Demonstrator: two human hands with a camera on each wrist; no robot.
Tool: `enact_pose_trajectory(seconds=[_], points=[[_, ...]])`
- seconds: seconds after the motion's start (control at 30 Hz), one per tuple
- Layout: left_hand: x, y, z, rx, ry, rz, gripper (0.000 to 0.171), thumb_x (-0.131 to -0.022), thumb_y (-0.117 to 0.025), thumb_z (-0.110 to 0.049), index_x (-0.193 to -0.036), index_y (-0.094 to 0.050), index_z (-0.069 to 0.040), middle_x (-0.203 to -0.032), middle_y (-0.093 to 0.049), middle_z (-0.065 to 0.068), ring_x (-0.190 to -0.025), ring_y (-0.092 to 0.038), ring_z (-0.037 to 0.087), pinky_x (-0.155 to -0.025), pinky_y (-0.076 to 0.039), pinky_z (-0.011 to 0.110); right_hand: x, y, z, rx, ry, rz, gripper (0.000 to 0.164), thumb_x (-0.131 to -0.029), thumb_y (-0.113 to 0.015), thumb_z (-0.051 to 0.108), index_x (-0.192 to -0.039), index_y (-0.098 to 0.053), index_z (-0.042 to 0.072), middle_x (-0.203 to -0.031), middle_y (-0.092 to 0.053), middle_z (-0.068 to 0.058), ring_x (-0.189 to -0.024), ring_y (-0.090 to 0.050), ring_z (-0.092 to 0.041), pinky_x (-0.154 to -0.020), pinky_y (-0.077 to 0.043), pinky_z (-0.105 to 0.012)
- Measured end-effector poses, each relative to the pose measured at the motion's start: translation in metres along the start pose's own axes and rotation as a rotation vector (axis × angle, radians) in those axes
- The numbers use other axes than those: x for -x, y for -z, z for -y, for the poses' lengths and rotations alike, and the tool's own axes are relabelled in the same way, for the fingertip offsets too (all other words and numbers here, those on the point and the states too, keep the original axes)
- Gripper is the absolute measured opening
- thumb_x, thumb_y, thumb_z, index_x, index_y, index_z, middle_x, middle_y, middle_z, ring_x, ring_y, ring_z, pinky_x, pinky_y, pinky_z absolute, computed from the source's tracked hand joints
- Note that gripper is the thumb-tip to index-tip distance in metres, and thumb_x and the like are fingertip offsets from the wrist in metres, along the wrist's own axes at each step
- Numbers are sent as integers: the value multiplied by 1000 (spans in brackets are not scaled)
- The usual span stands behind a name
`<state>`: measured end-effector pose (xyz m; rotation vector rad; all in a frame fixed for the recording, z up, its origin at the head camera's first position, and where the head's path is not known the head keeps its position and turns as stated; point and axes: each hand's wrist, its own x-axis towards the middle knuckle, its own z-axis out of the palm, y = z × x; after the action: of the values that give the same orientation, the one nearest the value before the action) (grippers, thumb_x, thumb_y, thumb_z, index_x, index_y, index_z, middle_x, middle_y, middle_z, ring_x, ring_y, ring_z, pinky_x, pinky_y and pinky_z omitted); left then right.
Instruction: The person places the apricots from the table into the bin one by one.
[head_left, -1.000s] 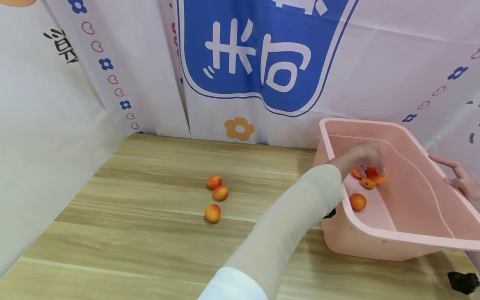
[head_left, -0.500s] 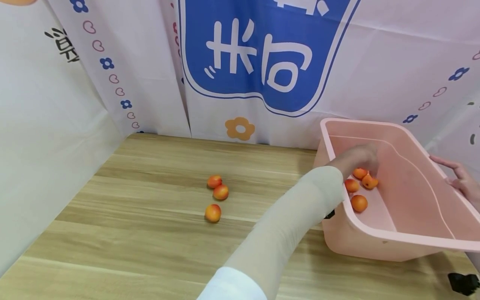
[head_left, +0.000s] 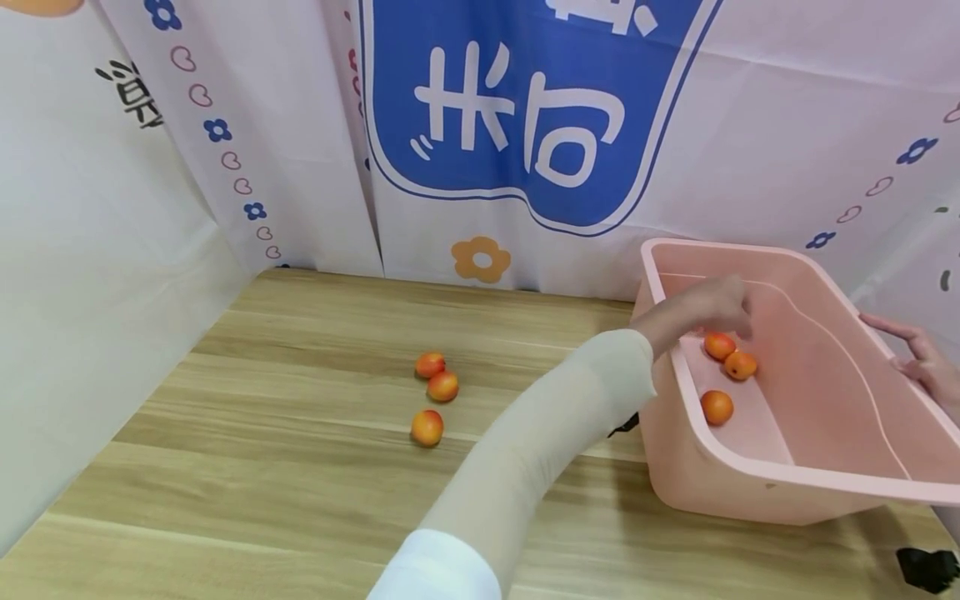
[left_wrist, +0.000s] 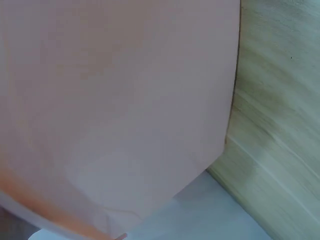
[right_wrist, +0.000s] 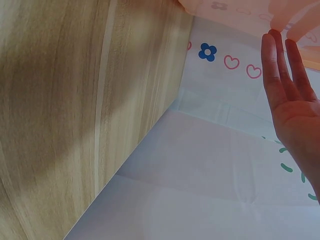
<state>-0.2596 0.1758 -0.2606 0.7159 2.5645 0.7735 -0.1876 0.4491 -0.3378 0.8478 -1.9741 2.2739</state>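
Observation:
My left hand (head_left: pixel 720 305) is inside the pink plastic bin (head_left: pixel 806 471), above the fruit. Its fingers hang down, blurred, and no fruit shows in them. Below it on the bin floor lie two small orange-red fruits, apricot-like: one fruit (head_left: pixel 720 346) and another with a dark spot (head_left: pixel 741 365). A third fruit (head_left: pixel 717 407) rests nearer the front. A bit of orange peeks out beside the left wrist, mostly hidden. At the bin's right side, my right hand (head_left: pixel 926 362) touches the rim; in the right wrist view its fingers (right_wrist: pixel 272 70) are straight against the outer wall.
Three more fruits, among them a front one (head_left: pixel 427 427), lie on the wooden table (head_left: pixel 262 467) left of the bin. White printed cloth (head_left: pixel 300 100) hangs behind and at the sides. A black object (head_left: pixel 927 569) sits at the lower right.
One second ago my left hand held a fruit low in the bin; now it is higher and further left, without it. A fruit beside the left wall has left its former spot.

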Motion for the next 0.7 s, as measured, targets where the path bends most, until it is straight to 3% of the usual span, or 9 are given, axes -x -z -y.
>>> enact_pose_trajectory(seconds=[0.07,0.27,0.5,0.7], points=[[6,3,2,59,-57,-6,7,-97,-74,-17,-101,-70,-12,-83,-59,-4,-61,-51,8,-54,-47,14,1,0,0,8,-3,-15,87,-79,-17,-25,-136,-68,17,-99,-75,-3,-70,-70,-5,-53,-53,-12],[25,14,10,172,-192,-6,25,-98,-73,-14,-122,-72,-8,-105,-69,-3,-85,-63,5,-69,-51,7,3,-1,0,27,-24,-24,83,-82,-22,-22,-137,-68,20,-95,-74,-1,-65,-70,-4,-52,-53,-13],[47,25,23,97,-398,-4,37,-98,-74,-20,-133,-68,-9,-125,-70,-1,-107,-61,2,-85,-48,5,6,-7,1,4,-53,-107,88,-81,-12,-22,-133,-69,21,-92,-74,-1,-58,-67,-6,-49,-51,-14],[75,34,38,63,-483,-87,38,-100,-71,-20,-135,-67,-7,-128,-69,0,-115,-59,6,-93,-44,5,3,-9,0,56,12,-93,93,-76,-12,-24,-132,-71,21,-104,-74,4,-59,-64,-3,-48,-47,-10]])
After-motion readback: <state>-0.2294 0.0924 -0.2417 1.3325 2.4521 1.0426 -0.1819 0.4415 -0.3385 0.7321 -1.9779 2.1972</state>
